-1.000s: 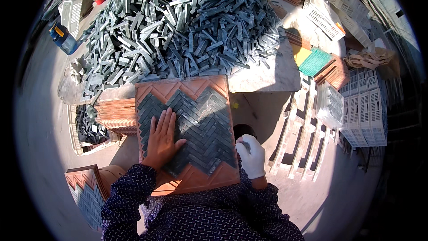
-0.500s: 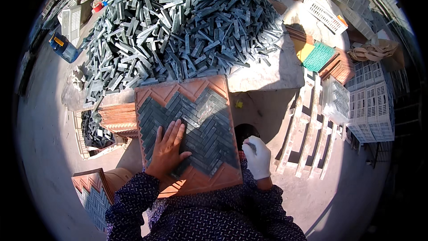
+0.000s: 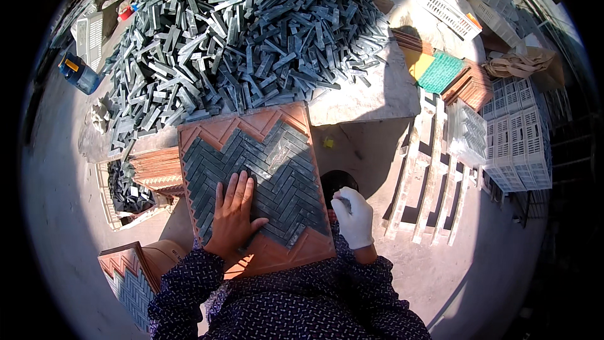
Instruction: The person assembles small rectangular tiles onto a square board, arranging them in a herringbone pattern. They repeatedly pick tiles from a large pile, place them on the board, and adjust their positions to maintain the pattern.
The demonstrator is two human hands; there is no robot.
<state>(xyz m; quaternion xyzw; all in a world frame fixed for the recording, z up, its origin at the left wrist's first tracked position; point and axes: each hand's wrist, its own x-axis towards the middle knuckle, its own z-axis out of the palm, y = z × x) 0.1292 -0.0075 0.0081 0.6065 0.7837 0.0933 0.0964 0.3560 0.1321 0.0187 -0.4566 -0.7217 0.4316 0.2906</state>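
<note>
A square terracotta-coloured mould tray lies in front of me, filled with dark grey stone strips laid in a herringbone pattern. My bare left hand rests flat on the strips near the tray's lower left, fingers spread. My right hand, in a white glove, sits off the tray's right edge with its fingers curled around a small dark piece that is barely visible. A big heap of loose grey strips covers the slab just beyond the tray.
A stack of orange trays and a basket of dark pieces sit left of the tray. Another filled tray leans at lower left. White plastic crates, a wooden pallet, a green mat and a blue bottle lie around.
My left hand has slid slightly up and right across the strips. My gloved right hand has lifted a little beside the tray's right edge.
</note>
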